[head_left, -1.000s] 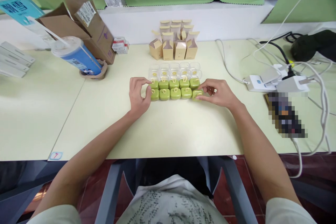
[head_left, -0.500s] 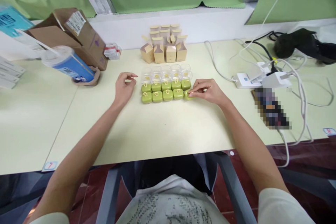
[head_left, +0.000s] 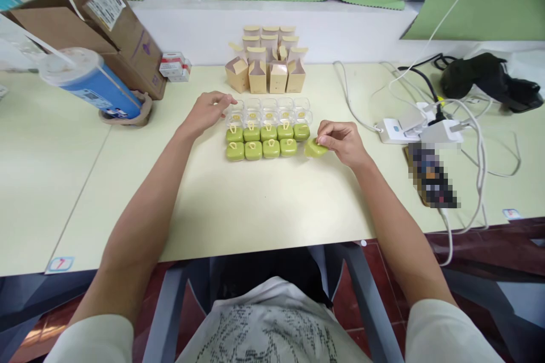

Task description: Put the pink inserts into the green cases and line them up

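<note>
My right hand (head_left: 342, 140) pinches a small glossy green case (head_left: 315, 149), tilted, at the right end of the front row. Two rows of matching green cases (head_left: 271, 148) stand before me, most with a pale yellow loop on top. Behind them are rows of clear plastic boxes (head_left: 269, 116) with yellow round marks. At the left end of those boxes is my left hand (head_left: 208, 110), fingers stretched out and holding nothing visible. Its fingertips are close to the back-left clear box; whether they touch it I cannot tell.
Open yellow cartons (head_left: 278, 76) stand in rows at the back. Leftward are a blue cup with a straw (head_left: 102, 88), a brown cardboard box (head_left: 136, 51) and a small red-white box (head_left: 175, 67). A power strip (head_left: 400, 131), cables and a blurred phone (head_left: 432, 176) lie rightward.
My right hand has drawn the end green case out of the front row, toward the right, and tilted it. My left hand has moved up and right to the clear boxes.
</note>
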{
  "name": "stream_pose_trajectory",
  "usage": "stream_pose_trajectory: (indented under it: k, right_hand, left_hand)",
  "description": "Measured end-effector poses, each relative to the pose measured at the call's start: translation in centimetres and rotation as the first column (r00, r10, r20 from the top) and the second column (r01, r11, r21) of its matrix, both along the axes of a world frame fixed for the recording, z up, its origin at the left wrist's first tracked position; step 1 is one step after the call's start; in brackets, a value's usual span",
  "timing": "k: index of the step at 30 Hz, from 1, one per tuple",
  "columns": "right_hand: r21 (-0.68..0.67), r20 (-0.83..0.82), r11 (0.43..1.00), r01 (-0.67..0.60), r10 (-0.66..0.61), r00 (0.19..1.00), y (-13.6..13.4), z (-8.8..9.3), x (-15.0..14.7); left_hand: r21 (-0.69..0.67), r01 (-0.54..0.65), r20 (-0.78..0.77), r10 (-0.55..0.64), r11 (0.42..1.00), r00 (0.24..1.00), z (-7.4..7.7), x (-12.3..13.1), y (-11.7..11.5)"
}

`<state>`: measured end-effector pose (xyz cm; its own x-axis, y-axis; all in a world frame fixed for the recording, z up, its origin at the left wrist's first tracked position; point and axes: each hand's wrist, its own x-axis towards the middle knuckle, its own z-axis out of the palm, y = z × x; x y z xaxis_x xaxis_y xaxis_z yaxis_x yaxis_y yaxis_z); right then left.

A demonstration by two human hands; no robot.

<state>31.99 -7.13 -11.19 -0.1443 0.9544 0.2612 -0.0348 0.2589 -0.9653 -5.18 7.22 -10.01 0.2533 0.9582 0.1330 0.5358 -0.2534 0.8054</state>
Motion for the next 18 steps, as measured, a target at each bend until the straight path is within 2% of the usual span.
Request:
stream_pose_trajectory:
  k: [8, 13, 18]
  right_hand:
    - [-0.013, -0.116, 1.0, 0.007, -0.008, 0.993, -0.2, 0.3, -0.5]
    - [-0.031, -0.196, 0.999, 0.018, -0.024, 0.98, -0.3, 0.2, -0.9]
    - [-0.101, -0.312, 0.994, 0.048, -0.078, 0.947, -0.1, 0.0, -1.5]
  left_hand:
    - [-0.041, -0.089, -0.074, 0.086, 0.995, 0.994, -0.5, -0.7, 1.0]
    - [0.061, -0.211, -0.225, 0.219, 0.976, 0.949, -0.2, -1.8, 1.3]
    - [0.087, -0.202, -0.274, 0.218, 0.976, 0.937, 0.5, -2.5, 1.0]
